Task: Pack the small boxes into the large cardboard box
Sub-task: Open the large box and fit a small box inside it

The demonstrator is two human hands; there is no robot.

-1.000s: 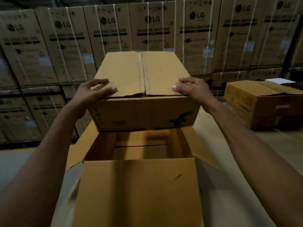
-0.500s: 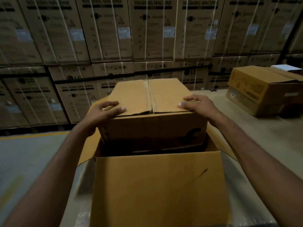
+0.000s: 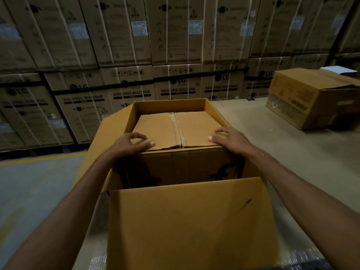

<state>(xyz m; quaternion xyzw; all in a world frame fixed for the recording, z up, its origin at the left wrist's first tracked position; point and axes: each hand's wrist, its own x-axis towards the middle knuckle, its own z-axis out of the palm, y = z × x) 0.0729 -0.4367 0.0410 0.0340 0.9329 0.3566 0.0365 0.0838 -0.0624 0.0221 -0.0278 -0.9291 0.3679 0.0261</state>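
1. Head view, the task's thing: the small box [image 3: 181, 129] is inside the large cardboard box [image 3: 191, 221], set toward its far wall, with its top a little below the far rim. You cannot tell whether it rests on the bottom.
2. Its look: plain brown corrugated card. The two top flaps are closed and meet at a centre seam with worn tape marks. The near edge of the flaps is slightly frayed and lifted. A dark blue logo is printed low on the right of the near face.
3. Your left hand [image 3: 128, 145] grips the box's near left top corner, thumb flat along the near edge and fingers arched with their tips on the lid.
4. Your right hand [image 3: 231, 141] holds the near right top corner, thumb on the lid and fingers a little spread and lightly bent across the top.
5. The large box's flaps are open: the near one stands up toward you and the left one leans outward.
6. Surroundings: another cardboard box [image 3: 311, 100] sits well apart on the right of the beige surface [image 3: 292, 152], with a white sheet [image 3: 339, 70] on top. Strapped washing machine cartons [image 3: 132, 94] are stacked behind.
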